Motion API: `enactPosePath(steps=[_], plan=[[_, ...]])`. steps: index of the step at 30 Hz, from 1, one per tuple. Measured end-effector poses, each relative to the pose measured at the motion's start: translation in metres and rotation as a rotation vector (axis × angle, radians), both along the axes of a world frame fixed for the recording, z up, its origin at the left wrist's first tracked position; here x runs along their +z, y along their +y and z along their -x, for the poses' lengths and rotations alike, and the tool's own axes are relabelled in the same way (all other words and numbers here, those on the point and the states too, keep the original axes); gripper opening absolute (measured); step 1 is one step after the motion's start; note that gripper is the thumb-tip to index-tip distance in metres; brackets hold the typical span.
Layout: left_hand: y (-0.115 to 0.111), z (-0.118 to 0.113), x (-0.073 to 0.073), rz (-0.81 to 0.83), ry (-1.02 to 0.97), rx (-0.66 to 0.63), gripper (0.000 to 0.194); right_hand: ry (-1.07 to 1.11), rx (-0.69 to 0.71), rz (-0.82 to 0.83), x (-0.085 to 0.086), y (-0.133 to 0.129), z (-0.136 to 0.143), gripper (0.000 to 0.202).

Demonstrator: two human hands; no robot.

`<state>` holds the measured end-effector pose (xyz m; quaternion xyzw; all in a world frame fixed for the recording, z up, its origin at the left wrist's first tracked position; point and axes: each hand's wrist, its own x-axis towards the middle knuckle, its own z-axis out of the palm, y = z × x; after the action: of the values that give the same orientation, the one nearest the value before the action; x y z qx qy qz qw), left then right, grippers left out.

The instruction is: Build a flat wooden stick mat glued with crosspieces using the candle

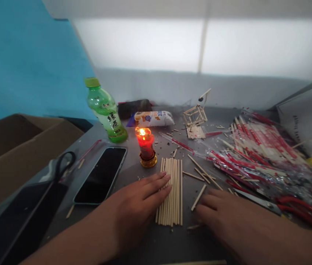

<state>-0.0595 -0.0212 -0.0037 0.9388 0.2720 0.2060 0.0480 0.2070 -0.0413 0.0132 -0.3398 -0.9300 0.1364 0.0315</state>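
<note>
In the head view, a row of thin wooden sticks (176, 191) lies side by side on the grey table. My left hand (142, 200) rests flat at the row's left side, its outstretched fingers touching the sticks. To the right of the row, my right hand (222, 213) is low over the table with its fingers curled together. A short stick (199, 198) is close to its fingertips, and a small stick piece (194, 227) lies just below them. What those fingers hold, if anything, is hidden. A lit red candle (146, 145) in a gold-coloured base stands behind the row.
Scissors (263, 202) with red handles lie beside my right forearm. Plastic-wrapped sticks (263, 143) are heaped at the right. Behind are a small stick frame (196, 117), a snack packet (154, 119) and a green tea bottle (107, 114). A phone (100, 176) lies at the left.
</note>
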Motion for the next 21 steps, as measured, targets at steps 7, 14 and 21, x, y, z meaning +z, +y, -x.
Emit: enactPosePath(steps=[7,14,21], plan=[[0.015,-0.024,0.017,0.111,0.042,0.061,0.062,0.066,0.05,-0.143,-0.021,-0.015,0.031,0.013],[0.05,-0.047,0.004,0.196,0.126,0.039,0.063,0.081,0.044,-0.132,-0.024,-0.02,0.041,0.01],[0.041,-0.046,0.0,0.262,0.085,0.019,0.054,0.188,-0.033,-0.09,-0.039,-0.018,0.038,0.015]])
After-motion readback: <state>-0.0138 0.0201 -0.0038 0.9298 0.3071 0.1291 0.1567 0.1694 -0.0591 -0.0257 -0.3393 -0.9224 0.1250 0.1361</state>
